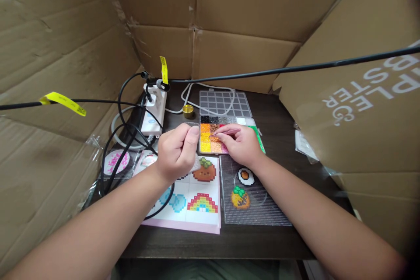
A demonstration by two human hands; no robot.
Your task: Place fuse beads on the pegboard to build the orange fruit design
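My right hand [241, 144] pinches pink tweezers [226, 132], whose tip reaches into the orange beads of a compartment box of coloured beads [210, 140]. My left hand [177, 151] is closed in a loose fist beside the box, its thumb up and something small and pale under its fingers that I cannot make out. In front of my right hand lies a clear pegboard [252, 210] bearing a fried-egg bead figure [246, 176] and a pineapple bead figure [240, 197]. A pattern sheet [197, 210] with an orange fruit, a rainbow and a blue shape lies under my left wrist.
The box's clear lid [225, 103] lies open behind it. A white power strip [154, 111] with black cables, a small gold cap [188, 109] and a pink-spotted round piece [115, 162] sit at the left. Cardboard walls enclose the dark table [282, 131]; a black cable crosses overhead.
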